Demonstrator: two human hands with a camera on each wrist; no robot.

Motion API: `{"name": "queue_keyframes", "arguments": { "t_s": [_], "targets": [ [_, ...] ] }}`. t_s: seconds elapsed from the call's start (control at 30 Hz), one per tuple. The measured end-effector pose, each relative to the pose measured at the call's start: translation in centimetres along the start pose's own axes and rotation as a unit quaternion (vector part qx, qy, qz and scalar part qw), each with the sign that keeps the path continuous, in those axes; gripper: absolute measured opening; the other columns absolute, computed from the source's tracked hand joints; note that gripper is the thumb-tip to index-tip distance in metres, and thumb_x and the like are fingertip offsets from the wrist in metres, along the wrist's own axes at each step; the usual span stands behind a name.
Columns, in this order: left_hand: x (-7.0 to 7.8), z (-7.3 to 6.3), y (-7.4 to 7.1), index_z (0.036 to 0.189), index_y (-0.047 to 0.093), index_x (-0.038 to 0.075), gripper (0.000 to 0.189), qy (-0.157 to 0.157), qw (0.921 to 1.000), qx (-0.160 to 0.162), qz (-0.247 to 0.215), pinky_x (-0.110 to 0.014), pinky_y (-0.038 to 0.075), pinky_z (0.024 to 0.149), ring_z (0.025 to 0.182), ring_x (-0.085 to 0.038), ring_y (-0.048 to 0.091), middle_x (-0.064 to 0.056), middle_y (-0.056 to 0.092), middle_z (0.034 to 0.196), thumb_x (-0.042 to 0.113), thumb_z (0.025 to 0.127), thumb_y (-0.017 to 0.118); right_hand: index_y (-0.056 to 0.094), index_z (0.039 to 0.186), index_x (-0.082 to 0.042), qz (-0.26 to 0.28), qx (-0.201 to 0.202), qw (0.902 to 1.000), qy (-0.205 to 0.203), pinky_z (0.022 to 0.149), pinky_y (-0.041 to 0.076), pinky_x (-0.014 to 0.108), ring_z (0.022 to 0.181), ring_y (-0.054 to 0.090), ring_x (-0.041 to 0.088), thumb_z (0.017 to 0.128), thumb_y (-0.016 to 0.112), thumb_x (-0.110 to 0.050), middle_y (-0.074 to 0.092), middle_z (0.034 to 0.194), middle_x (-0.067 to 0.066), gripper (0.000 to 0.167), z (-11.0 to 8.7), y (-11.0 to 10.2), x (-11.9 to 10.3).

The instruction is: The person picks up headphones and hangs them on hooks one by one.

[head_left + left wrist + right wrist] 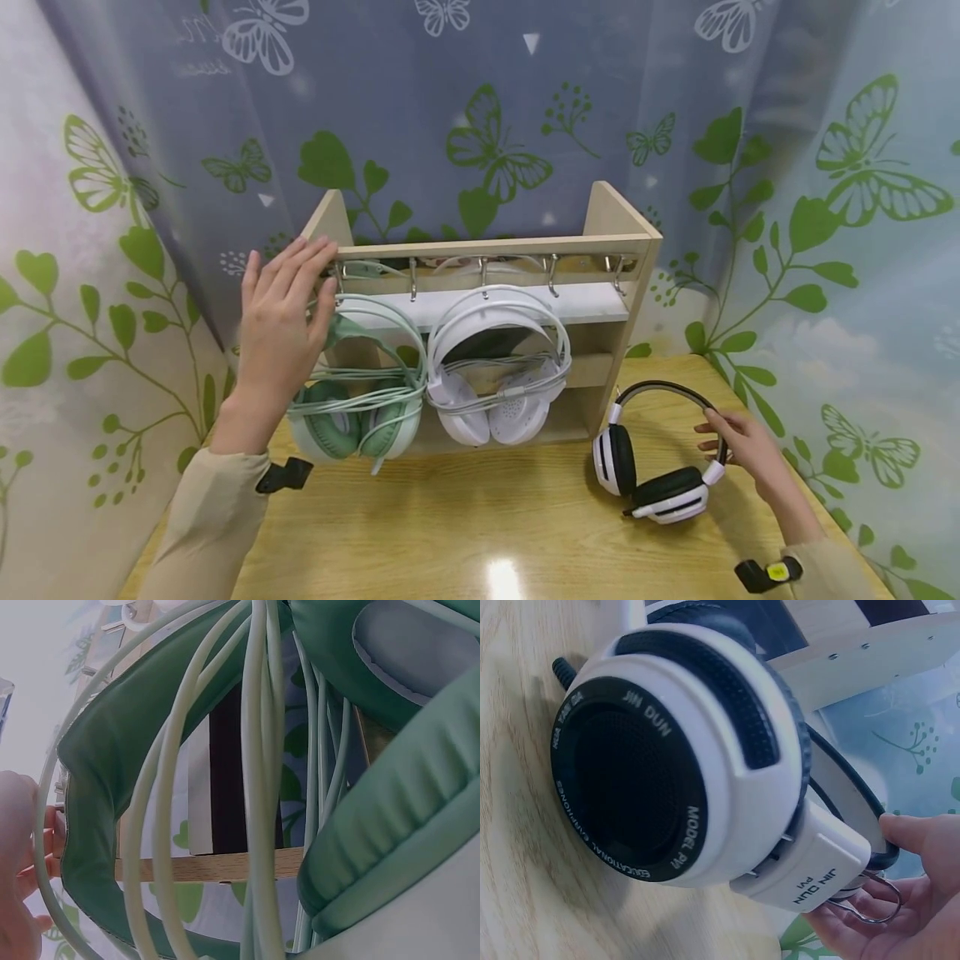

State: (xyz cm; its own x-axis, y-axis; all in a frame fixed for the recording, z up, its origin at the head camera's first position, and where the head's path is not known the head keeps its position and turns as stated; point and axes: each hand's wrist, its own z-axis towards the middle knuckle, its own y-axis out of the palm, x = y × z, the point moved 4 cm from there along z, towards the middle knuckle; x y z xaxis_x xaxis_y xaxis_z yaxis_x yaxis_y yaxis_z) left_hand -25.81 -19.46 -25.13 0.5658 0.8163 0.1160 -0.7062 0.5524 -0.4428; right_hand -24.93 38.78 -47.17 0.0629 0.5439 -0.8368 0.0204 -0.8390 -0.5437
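Observation:
Green headphones with pale green cable wound across them hang at the left of a wooden rack. My left hand rests on the rack's top left corner, fingers extended and thumb beside the green headband. In the middle hang white headphones, also wrapped in their cable. At the right, my right hand pinches the headband of black-and-white headphones between thumb and fingers. The right wrist view shows their round ear cup close to the tabletop, with the right hand at the headband's end.
Metal hooks line the rack below its top rail. A white shelf runs behind them. The rack stands at the back of the wooden table, against a butterfly-patterned curtain that also covers both sides.

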Motion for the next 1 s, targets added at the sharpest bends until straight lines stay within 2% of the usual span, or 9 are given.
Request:
{"name": "queue_keyframes", "arguments": {
  "t_s": [0.13, 0.37, 0.5, 0.77, 1.0],
  "targets": [
    [-0.1, 0.0, 0.0, 0.14, 0.061, 0.009, 0.038, 0.0, 1.0, 0.002, 0.0, -0.054, 0.012, 0.125, 0.14, -0.029, 0.047, -0.009, 0.059, 0.144, 0.015, 0.103, 0.058, 0.041, 0.143, 0.017, -0.003, -0.003, 1.0, 0.006, 0.071, 0.057, 0.031, 0.086, 0.073, 0.01, 0.111, 0.038, -0.041, 0.067, 0.122, 0.03, 0.067, -0.4, 0.1, -0.4],
    [-0.2, 0.0, -0.1, 0.14, 0.061, 0.009, 0.038, -0.001, 1.0, 0.003, 0.001, -0.054, 0.012, 0.124, 0.14, -0.029, 0.047, -0.009, 0.059, 0.144, 0.015, 0.103, 0.058, 0.034, 0.147, 0.015, 0.004, -0.009, 0.9999, 0.01, 0.074, 0.057, 0.03, 0.09, 0.074, 0.018, 0.111, 0.037, -0.041, 0.067, 0.121, 0.027, 0.067, -0.9, 0.4, -0.7],
    [-0.1, 0.0, -0.2, 0.14, 0.061, 0.008, 0.038, 0.0, 1.0, 0.005, -0.001, -0.054, 0.012, 0.124, 0.14, -0.029, 0.048, -0.01, 0.06, 0.144, 0.015, 0.103, 0.058, 0.034, 0.147, 0.014, 0.009, 0.0, 1.0, 0.003, 0.074, 0.058, 0.03, 0.087, 0.074, 0.014, 0.111, 0.038, -0.039, 0.069, 0.12, 0.026, 0.065, -1.2, 0.5, -1.0],
    [-0.1, 0.1, -0.1, 0.139, 0.062, 0.008, 0.037, -0.001, 1.0, 0.008, -0.001, -0.054, 0.012, 0.124, 0.139, -0.03, 0.048, -0.01, 0.06, 0.142, 0.015, 0.103, 0.058, 0.038, 0.147, 0.014, 0.009, 0.042, 0.999, -0.009, 0.073, 0.059, 0.03, 0.079, 0.072, 0.004, 0.11, 0.043, -0.036, 0.074, 0.11, 0.012, 0.062, -2.3, 0.9, -2.0],
    [-0.1, 0.1, 0.1, 0.14, 0.061, 0.008, 0.038, 0.0, 1.0, 0.004, 0.0, -0.053, 0.012, 0.125, 0.14, -0.029, 0.048, -0.01, 0.06, 0.143, 0.016, 0.103, 0.058, 0.041, 0.145, 0.015, 0.014, 0.084, 0.9959, -0.032, 0.07, 0.061, 0.029, 0.076, 0.071, 0.002, 0.109, 0.046, -0.034, 0.073, 0.109, 0.019, 0.061, -3.2, 1.2, -2.6]
  ]
}}
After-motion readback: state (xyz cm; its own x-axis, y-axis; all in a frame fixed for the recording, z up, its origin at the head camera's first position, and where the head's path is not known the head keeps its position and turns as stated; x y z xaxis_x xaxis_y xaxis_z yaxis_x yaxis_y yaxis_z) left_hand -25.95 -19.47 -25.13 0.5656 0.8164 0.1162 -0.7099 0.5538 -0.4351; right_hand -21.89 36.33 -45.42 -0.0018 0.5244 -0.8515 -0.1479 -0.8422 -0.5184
